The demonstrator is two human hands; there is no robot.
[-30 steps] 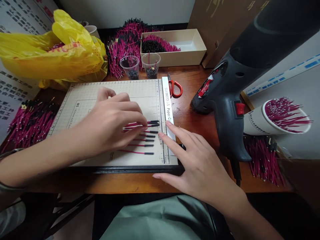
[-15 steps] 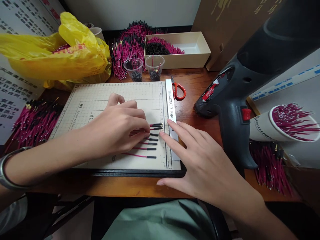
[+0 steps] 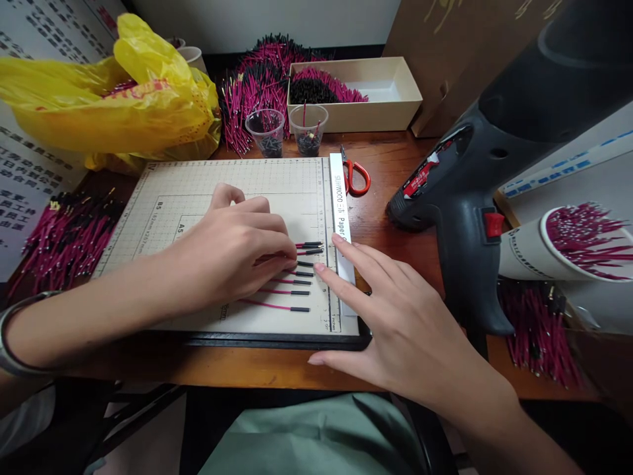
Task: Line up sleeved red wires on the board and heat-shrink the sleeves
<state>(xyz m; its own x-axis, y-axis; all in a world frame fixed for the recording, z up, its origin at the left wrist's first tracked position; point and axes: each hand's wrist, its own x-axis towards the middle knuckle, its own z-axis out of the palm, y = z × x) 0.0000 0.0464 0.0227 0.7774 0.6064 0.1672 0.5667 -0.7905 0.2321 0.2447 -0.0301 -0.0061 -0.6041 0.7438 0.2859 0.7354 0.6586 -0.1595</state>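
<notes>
Several short magenta wires with black sleeves (image 3: 299, 309) lie roughly side by side on the cream paper trimmer board (image 3: 208, 178). My left hand (image 3: 237, 247) rests over the board, thumb and forefinger pinched together on one of these wires; its black end pokes out to the right of the fingertips. My right hand (image 3: 400, 316) lies with fingers spread across the white strip (image 3: 343, 224) at the board's right edge. Its forefinger tip is close to the black end of the pinched wire, and I cannot tell whether they touch.
Behind the board stand two clear cups (image 3: 308, 132) of small black pieces and a cream box (image 3: 366, 115) of wires. Red-handled scissors (image 3: 357, 178) lie right of the strip. A black heat gun (image 3: 459, 191) looms at right, beside a paper cup (image 3: 524, 251). A yellow bag (image 3: 163, 119) is at left.
Both hands keep nearly the same pose and place. The view has shifted slightly; the wires on the board look almost unchanged.
</notes>
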